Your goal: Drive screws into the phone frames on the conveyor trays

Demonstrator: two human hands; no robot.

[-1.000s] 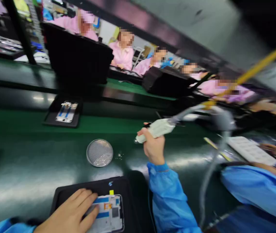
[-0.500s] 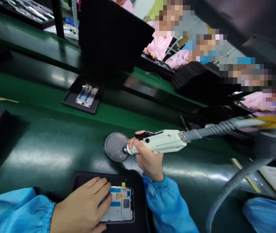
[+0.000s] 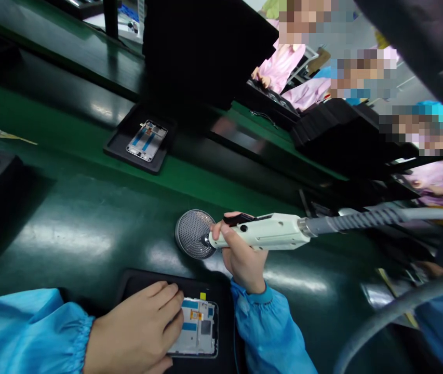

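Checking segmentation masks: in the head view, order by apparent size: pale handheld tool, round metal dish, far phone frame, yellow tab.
1. pale handheld tool
2. round metal dish, partly covered
3. far phone frame
4. yellow tab

The left sleeve (image 3: 30, 332), left of the black tray (image 3: 193, 284), and the right sleeve (image 3: 271, 330), right of it, are of bright blue, creased, slightly glossy fabric. Each loose sleeve narrows to a gathered cuff (image 3: 83, 340) at the wrist; the fingers (image 3: 169, 307) are ungloved.
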